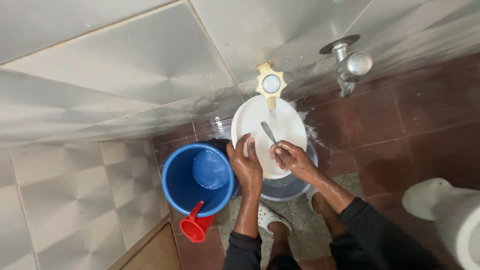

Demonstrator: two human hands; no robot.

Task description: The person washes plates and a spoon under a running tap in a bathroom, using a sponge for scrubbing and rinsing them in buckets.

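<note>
Right, we're mid-rinse: left hand (246, 165) grip clamps the round white plastic plate (270, 132) by its rim under the cream star-handled wall tap (270, 84), right hand (292, 159) pinches a metal spoon (269, 133) on it; next needs plate turned steadily

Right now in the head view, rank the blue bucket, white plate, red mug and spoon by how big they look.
1. White plate and blue bucket: look alike, though the plate is nearer the camera, so unsure.
2. Red mug.
3. Spoon.

Dim, even light; glare on wet wall tiles (150, 65); wide-angle warping at edges.
</note>
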